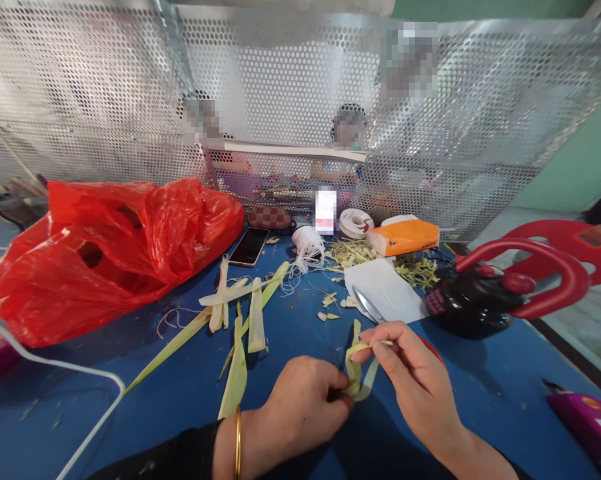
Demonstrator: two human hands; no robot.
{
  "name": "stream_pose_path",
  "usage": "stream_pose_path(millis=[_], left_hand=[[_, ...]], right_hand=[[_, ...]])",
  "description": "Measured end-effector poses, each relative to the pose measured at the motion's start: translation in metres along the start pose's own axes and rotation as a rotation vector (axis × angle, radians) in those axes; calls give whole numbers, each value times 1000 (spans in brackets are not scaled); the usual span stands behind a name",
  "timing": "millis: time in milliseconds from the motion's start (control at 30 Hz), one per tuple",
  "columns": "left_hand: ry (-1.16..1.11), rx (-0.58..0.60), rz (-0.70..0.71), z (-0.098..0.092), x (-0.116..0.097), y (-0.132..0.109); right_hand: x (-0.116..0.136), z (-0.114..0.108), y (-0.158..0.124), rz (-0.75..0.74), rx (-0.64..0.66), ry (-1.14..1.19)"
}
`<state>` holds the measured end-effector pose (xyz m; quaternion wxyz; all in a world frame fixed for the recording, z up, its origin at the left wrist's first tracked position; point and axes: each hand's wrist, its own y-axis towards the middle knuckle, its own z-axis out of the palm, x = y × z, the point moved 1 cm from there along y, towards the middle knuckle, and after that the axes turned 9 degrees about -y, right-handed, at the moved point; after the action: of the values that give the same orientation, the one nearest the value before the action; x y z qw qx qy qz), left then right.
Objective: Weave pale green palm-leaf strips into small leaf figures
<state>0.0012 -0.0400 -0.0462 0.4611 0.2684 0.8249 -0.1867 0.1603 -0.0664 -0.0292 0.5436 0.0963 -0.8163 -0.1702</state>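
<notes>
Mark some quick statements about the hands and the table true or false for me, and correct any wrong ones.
1. The left hand and right hand both hold pale green leaf. True.
2. The gold bangle is on the right wrist. False: the gold bangle is on the left wrist.
3. The dark-screened phone lies flat on the blue table. True.
4. The red plastic bag lies right of the hands. False: the red plastic bag lies on the left.
5. The black kettle has a yellow handle. False: its handle is red.
</notes>
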Motion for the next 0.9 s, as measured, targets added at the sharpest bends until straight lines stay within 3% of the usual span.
stream_pose_path(millis=[100, 267, 467, 567, 667, 833, 900], left_hand=[[-109, 52, -53, -2, -1, 1], [-507, 233, -187, -3, -2, 2], [-726, 253, -243, -5, 0, 4], [-808, 146, -278, -8, -2, 5], [-863, 66, -290, -11, -4, 7], [-847, 76, -275, -9, -2, 7], [-806, 117, -268, -8, 0, 7]], right_hand=[[-4, 1, 0, -2, 33, 37], [-7, 3, 0, 12, 109, 52], [-4, 2, 5, -22, 247, -92], [-9, -7, 9, 13, 80, -225], [-14, -17, 15, 156, -58, -316], [-17, -9, 20, 355, 279, -94], [-17, -3, 19, 420, 346, 18]])
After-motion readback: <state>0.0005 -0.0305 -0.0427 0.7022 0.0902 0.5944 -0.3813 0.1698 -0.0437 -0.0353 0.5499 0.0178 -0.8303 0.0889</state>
